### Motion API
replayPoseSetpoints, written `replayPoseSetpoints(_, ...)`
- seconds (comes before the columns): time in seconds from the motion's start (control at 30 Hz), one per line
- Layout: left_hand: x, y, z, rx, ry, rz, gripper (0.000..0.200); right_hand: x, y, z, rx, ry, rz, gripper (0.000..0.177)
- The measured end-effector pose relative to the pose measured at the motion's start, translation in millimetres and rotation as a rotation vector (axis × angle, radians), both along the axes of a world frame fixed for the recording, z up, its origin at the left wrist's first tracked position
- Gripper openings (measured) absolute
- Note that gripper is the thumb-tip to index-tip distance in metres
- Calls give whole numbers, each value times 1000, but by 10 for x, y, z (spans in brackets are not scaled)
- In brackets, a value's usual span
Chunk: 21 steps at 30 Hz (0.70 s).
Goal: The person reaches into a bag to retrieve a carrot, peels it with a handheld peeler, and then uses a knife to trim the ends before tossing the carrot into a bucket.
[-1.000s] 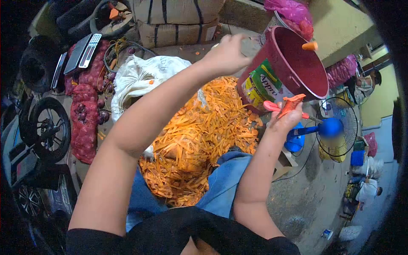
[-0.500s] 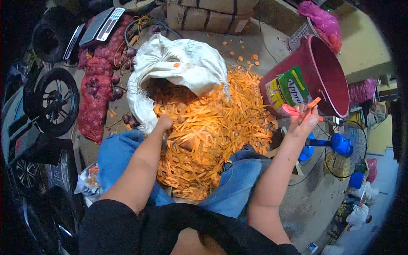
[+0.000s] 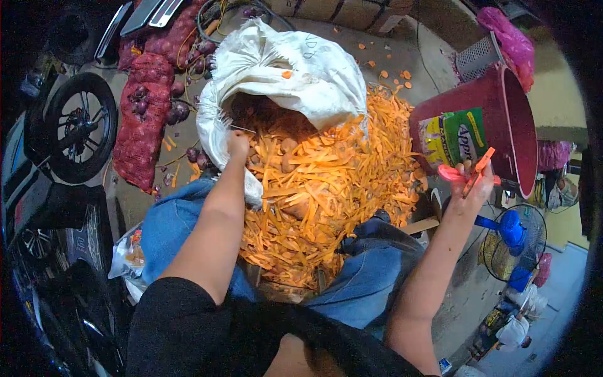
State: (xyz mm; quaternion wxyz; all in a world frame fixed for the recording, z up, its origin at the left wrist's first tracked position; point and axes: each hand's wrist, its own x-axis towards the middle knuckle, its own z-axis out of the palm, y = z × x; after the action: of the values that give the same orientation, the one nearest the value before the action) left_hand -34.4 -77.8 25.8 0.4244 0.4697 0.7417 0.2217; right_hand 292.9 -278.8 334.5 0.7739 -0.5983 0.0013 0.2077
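Note:
A white woven sack [image 3: 301, 69] lies on its side, its mouth facing a big heap of orange peelings [image 3: 314, 182]. Whole carrots [image 3: 288, 154] show at the mouth. My left hand [image 3: 238, 143] is at the left edge of that opening, fingers closed; a thin pale edge shows beside it, and what it holds I cannot make out. On the right, my right hand [image 3: 472, 182] is closed around a red-orange peeler [image 3: 480, 166], held up in front of the dark red bucket [image 3: 471, 119].
Red net bags of onions [image 3: 143, 119] lie at the left beside a motorcycle wheel [image 3: 80, 138]. A blue fan [image 3: 512, 232] stands at the right. A scale [image 3: 141, 16] rests at the top left. A distant person [image 3: 514, 332] is at the lower right.
My left hand has moved up and deeper toward the sack's mouth. My right hand remains raised with the peeler. The whole view has shifted a little.

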Motion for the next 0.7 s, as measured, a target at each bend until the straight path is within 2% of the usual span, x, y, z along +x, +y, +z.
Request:
replayPoseSetpoints(0.03, -91, 22, -163, -10, 5, 5, 28, -8, 17, -21, -39, -20, -5, 20)
replayPoseSetpoints(0.07, -228, 80, -410, 71, -103, 156, 30, 225, -88, -219, 38, -56, 101, 21)
replayPoseSetpoints(0.1, -291, 102, -434, 156, -208, 305, 32, 221, -84, -232, 33, -50, 104, 21)
replayPoseSetpoints(0.13, -339, 133, -456, 69, 53, 290, 35, 209, -74, -218, 43, -28, 136, 21)
replayPoseSetpoints(0.17, -549, 235, -976, 7, -25, 301, 34, 202, -46, -181, 53, -7, 170, 21)
replayPoseSetpoints(0.2, -753, 335, -1485, -58, -99, 314, 33, 38, 94, -67, -61, 15, -2, 21)
replayPoseSetpoints(0.23, -950, 433, -1972, -124, -168, 328, 32, 50, 121, -94, -66, 16, 0, 21)
replayPoseSetpoints(0.27, -770, 294, -828, -298, -248, 523, 25, 72, 133, -126, -75, 0, -28, 21)
replayPoseSetpoints(0.33, -916, 357, -1128, -261, -160, 491, 23, 159, 84, -212, -90, -12, -54, 21)
replayPoseSetpoints(0.37, -971, 381, -1220, -216, -77, 453, 21, 249, 19, -271, -19, -15, 60, 21)
replayPoseSetpoints(0.4, -920, 346, -1083, -281, 84, 256, 29, 286, -16, -302, 56, -19, 173, 20)
replayPoseSetpoints(0.43, -894, 299, -1064, -280, 85, 258, 29, 267, -20, -309, 57, -17, 174, 20)
replayPoseSetpoints(0.5, -816, 152, -1028, 41, 375, -8, 28, 239, -17, -304, 45, -38, 255, 19)
replayPoseSetpoints(0.53, -598, -11, -507, 90, 502, -126, 28, 216, 2, -292, 43, -37, 257, 19)
replayPoseSetpoints(0.57, -533, -77, -509, 88, 504, -126, 28, 171, 29, -267, 13, -37, 241, 19)
replayPoseSetpoints(0.63, -458, -149, -534, 187, 343, -461, 29, 50, 124, -204, -20, -35, 222, 18)
replayPoseSetpoints(0.7, -343, -223, -505, 92, 401, -488, 29, -87, 284, -162, -89, -6, -21, 20)
